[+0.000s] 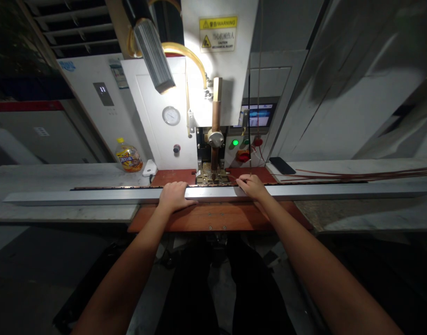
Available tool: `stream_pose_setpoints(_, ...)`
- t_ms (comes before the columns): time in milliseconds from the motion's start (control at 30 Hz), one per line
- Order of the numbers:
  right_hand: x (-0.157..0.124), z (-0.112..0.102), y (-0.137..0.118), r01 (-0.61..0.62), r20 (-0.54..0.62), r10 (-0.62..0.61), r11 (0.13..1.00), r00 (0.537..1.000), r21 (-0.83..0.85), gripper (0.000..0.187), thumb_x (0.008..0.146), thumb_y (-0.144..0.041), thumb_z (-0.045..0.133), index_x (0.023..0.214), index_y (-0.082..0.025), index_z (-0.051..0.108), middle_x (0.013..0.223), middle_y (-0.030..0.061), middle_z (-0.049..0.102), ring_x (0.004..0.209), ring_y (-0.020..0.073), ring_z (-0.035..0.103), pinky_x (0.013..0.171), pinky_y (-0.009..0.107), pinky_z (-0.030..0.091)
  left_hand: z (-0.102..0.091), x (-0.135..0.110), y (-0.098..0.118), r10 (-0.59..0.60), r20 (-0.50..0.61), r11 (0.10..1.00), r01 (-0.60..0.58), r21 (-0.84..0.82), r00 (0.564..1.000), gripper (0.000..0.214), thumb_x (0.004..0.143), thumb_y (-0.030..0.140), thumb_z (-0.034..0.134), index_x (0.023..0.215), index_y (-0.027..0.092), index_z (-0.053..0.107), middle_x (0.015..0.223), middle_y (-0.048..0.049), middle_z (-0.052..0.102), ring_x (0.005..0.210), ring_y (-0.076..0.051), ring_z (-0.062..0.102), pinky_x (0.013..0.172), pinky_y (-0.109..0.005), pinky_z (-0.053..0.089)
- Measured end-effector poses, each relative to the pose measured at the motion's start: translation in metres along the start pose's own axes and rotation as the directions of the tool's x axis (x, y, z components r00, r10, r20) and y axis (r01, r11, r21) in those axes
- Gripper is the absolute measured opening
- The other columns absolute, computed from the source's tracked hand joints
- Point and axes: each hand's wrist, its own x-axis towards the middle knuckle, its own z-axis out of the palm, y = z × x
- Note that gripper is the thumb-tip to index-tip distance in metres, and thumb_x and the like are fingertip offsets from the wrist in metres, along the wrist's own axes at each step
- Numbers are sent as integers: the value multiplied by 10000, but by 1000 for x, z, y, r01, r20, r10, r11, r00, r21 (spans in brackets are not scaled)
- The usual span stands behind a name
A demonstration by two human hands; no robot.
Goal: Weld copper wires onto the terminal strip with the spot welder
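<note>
A long grey metal rail [77,196] lies across the bench in front of a white press machine [206,83]. My left hand [173,196] lies over the rail just left of centre, fingers curled round it. My right hand [252,187] rests on the rail's top edge right of centre, fingers bent and pressed on it. Between my hands, behind the rail, the machine's copper rod and tool head [215,139] stand over a small fixture [211,177].
A brown wooden plate [213,216] sits under the rail. A yellow-capped bottle [128,157] and a white object [149,167] stand at back left. A dark phone [282,165] and thin copper strips [367,176] lie at right. Green and red buttons [243,148] are on the machine's panel.
</note>
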Motion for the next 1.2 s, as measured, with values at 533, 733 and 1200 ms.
stream_pose_setpoints(533,-1,-3,0,8,-9,-8,1000,1000,-3,354,917,-334,489,647,-218,685,737,71,753,702,188,642,697,284,404,-1,0,3,8,-8,1000,-9,-12,1000,740,716,840,591,1092,207,662,1098,-138,729,1037,-360,661,860,-434,456)
stream_pose_setpoints(733,-2,-3,1,7,-16,-7,1000,1000,5,352,909,-328,493,636,-220,687,737,73,753,701,192,636,701,289,405,-3,1,5,-3,20,1000,3,-28,1000,724,708,814,620,1112,214,662,1113,-139,722,1064,-371,652,878,-443,448)
stream_pose_setpoints(1200,-2,-5,3,11,-12,-11,1000,1000,-1,337,904,-317,498,641,-214,682,742,77,754,703,191,636,699,288,403,-4,2,8,-1,21,1000,1,-12,1000,730,705,838,604,1091,221,668,1105,-132,727,1063,-357,651,885,-435,449)
